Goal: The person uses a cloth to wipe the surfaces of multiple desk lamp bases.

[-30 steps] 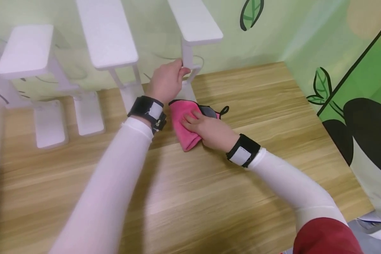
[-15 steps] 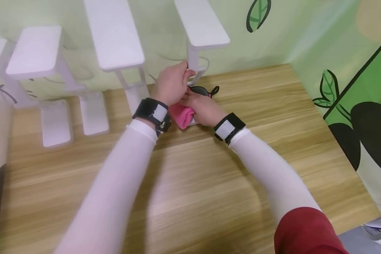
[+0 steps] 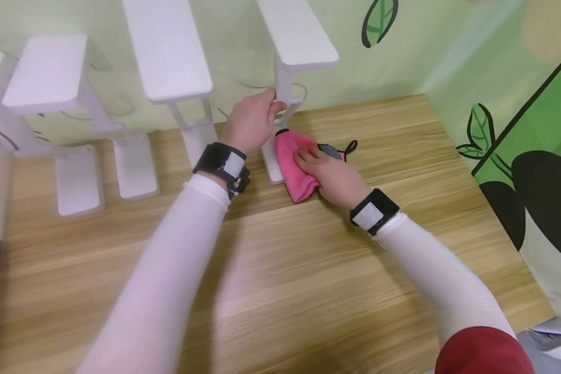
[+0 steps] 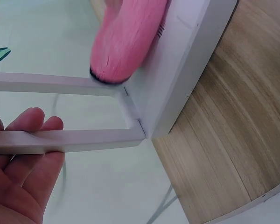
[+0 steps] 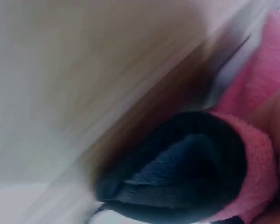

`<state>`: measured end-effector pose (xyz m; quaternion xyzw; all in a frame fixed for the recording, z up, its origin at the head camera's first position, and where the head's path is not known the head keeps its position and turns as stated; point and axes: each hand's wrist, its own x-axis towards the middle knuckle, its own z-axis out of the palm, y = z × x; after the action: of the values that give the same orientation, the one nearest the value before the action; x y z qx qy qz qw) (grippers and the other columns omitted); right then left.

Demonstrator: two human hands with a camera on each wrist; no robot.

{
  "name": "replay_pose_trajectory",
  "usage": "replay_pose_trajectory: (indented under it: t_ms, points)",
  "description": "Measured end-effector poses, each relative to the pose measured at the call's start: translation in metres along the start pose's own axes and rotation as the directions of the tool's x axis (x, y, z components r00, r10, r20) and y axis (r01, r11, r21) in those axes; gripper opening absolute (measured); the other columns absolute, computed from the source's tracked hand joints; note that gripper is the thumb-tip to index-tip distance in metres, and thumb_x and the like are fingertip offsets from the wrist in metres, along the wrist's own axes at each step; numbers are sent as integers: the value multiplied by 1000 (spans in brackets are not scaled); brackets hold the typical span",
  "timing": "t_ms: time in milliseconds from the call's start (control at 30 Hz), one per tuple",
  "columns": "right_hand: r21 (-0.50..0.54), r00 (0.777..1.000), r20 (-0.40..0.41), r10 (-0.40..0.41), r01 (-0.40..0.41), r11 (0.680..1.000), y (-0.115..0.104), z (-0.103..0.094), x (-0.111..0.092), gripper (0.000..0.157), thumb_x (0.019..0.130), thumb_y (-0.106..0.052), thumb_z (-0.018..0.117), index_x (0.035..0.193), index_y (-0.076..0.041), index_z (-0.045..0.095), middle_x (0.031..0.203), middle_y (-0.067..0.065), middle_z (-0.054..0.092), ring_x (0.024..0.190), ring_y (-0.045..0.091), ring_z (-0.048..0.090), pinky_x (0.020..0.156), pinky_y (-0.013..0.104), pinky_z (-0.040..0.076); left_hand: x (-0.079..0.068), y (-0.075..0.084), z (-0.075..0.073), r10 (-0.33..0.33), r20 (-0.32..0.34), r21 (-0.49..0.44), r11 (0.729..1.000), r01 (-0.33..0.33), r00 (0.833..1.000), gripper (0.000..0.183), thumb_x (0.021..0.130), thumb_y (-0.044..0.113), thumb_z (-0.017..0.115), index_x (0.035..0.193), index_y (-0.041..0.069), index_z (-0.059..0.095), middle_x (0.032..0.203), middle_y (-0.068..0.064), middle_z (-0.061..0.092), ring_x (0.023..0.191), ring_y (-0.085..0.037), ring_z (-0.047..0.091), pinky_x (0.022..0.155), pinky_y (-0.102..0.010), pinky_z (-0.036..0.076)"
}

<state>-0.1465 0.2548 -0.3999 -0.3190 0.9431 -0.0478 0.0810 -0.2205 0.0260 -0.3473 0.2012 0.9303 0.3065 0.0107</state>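
Note:
My left hand (image 3: 250, 122) grips the narrow upright of a white stand (image 3: 300, 39) with a flat top arm, likely a desk lamp. In the left wrist view, fingers (image 4: 30, 119) curl round one bar of its open frame (image 4: 84, 142). My right hand (image 3: 334, 179) holds a pink cloth (image 3: 294, 161) with black edging against the right side of the stand's base (image 3: 272, 163). Its fingers lie over the cloth; the thumb is hidden. The right wrist view is blurred, with the folded cloth (image 5: 266, 158) showing its dark grey lining.
Several similar white stands line the wall to the left, including a tall one (image 3: 168, 52) and a shorter one (image 3: 47, 72). Thin cables run behind them. The wooden table (image 3: 271, 291) meets a painted wall (image 3: 477, 31) at the back and right.
My right hand slid the cloth up and left over the base, passing near the left hand, then drew it back right and toward me. My left hand keeps its grip on the stand.

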Motion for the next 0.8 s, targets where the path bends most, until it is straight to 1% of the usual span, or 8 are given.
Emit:
replay_pose_trajectory:
  t_ms: [100, 200, 267, 333, 467, 567, 633, 800]
  points:
    - [-35, 998, 27, -52, 52, 998, -17, -4, -12, 73, 90, 17, 60, 158, -7, 51, 165, 16, 45, 155, 39, 36, 101, 50, 56, 0, -1, -1, 7, -12, 8, 1000, -7, 1000, 34, 116, 34, 44, 114, 3, 59, 84, -9, 55, 75, -27, 57, 65, -37, 44]
    - [-34, 993, 51, -107, 109, 993, -30, -6, -11, 71, 90, 17, 60, 156, -6, 54, 164, 15, 46, 154, 38, 37, 105, 49, 54, -1, 0, -3, 2, -15, 11, 1000, -2, 1000, 35, 116, 34, 44, 115, 3, 59, 84, -10, 54, 76, -27, 56, 65, -36, 43]
    - [-9, 989, 56, -138, 138, 990, -34, -7, -3, 71, 90, 16, 58, 156, -7, 54, 165, 14, 45, 155, 37, 37, 111, 48, 49, -1, 0, -3, -7, -12, 2, 1000, 7, 1000, 33, 116, 33, 45, 116, 3, 59, 85, -10, 55, 76, -27, 56, 65, -36, 43]
    - [34, 986, 46, -158, 156, 987, -34, -7, 7, 73, 89, 17, 56, 157, -10, 54, 165, 13, 46, 155, 35, 38, 110, 46, 50, -2, 1, -4, -14, -2, -5, 1000, 14, 1000, 33, 116, 34, 45, 117, 4, 59, 85, -10, 56, 76, -28, 56, 65, -36, 42]
    - [116, 982, 14, -190, 188, 975, -26, -5, 35, 74, 87, 16, 53, 156, -12, 56, 164, 11, 48, 155, 31, 38, 114, 43, 46, -3, 2, -3, -19, 16, -22, 1000, 19, 1000, 34, 115, 36, 45, 119, 5, 59, 84, -10, 54, 75, -28, 56, 64, -36, 42]
    - [138, 984, -4, -177, 176, 975, -16, -3, 56, 72, 90, 13, 55, 158, -13, 54, 166, 11, 44, 156, 31, 36, 122, 43, 37, -3, 3, -2, -17, 26, -22, 1000, 17, 1000, 33, 115, 36, 46, 119, 5, 58, 84, -10, 55, 76, -28, 58, 65, -36, 43]
    - [153, 990, -9, -140, 140, 978, -9, -2, 65, 75, 90, 13, 55, 160, -15, 51, 169, 11, 40, 157, 32, 33, 124, 42, 33, -2, 3, -1, -18, 32, -20, 1000, 18, 999, 32, 115, 35, 46, 118, 6, 58, 86, -10, 58, 78, -28, 59, 66, -36, 44]
    - [206, 999, -28, -42, 47, 977, 7, 0, 67, 81, 89, 16, 52, 162, -19, 48, 172, 10, 35, 160, 30, 27, 127, 42, 26, 0, 5, 0, -19, 48, -27, 999, 20, 999, 29, 116, 32, 45, 119, 6, 58, 95, -10, 64, 84, -28, 61, 69, -37, 45]
